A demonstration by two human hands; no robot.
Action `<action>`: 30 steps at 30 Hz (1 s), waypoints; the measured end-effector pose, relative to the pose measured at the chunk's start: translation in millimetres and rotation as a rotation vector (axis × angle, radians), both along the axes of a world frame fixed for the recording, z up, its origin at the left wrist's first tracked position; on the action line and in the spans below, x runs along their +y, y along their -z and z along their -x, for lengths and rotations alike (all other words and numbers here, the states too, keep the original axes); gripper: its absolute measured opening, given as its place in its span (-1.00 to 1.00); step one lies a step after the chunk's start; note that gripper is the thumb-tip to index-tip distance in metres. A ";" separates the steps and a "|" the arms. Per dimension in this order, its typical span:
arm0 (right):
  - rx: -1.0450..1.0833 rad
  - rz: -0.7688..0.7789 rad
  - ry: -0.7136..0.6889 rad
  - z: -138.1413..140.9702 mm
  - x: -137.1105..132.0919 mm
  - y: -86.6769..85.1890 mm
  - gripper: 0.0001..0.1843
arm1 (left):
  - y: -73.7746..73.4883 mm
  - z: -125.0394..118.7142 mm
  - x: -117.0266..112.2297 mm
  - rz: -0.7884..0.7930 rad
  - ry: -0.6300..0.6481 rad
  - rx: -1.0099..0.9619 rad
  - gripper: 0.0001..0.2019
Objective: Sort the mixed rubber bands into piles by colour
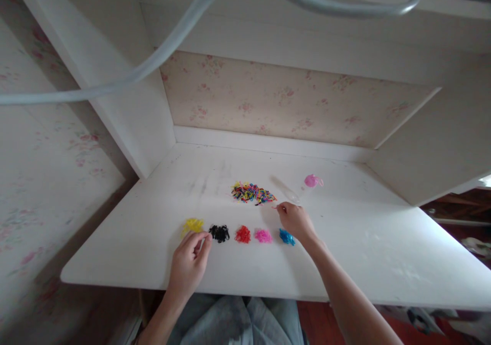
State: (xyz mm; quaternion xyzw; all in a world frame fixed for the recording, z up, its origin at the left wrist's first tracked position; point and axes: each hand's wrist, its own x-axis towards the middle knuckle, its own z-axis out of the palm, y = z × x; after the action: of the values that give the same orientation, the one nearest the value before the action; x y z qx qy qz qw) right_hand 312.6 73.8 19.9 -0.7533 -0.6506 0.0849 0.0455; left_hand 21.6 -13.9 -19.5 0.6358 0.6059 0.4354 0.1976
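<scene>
My left hand (191, 255) is closed in a pinch at the left edge of the black rubber band pile (220, 233), just in front of the yellow pile (193, 225). Whatever its fingertips hold is too small to make out. Between the thumb and finger of my right hand (293, 220) a small reddish rubber band (274, 207) sticks out to the left. This hand hovers to the right of a mixed-colour heap of bands (251, 193). A red pile (243, 234), a pink pile (263, 235) and a blue pile (287, 236) continue the front row.
On the white desk (356, 243), a clear plastic object (290, 196) lies behind my right hand. Farther back is a pink item with a loop (313, 181). White side panels flank the desk, and a pale curved tube (172, 41) crosses high in front.
</scene>
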 end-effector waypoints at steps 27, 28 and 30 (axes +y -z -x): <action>0.027 -0.121 -0.292 76.2 -73.5 -8.1 -0.65 | -1.1 -2.7 0.0 0.017 0.031 0.061 -0.79; 0.059 -0.140 -0.269 71.6 -73.0 -8.3 -0.66 | -1.3 -2.7 0.1 0.015 0.032 0.065 -0.79; 0.139 -0.179 -0.195 58.3 -71.0 -7.7 -0.66 | -1.3 -2.6 0.1 0.012 0.030 0.072 -0.80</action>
State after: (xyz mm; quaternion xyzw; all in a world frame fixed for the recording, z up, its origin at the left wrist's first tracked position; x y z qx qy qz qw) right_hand 254.3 2.8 27.6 -0.6719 -0.7208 0.0824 0.1491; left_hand 24.1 -13.8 -18.2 0.6589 0.6055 0.4057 0.1861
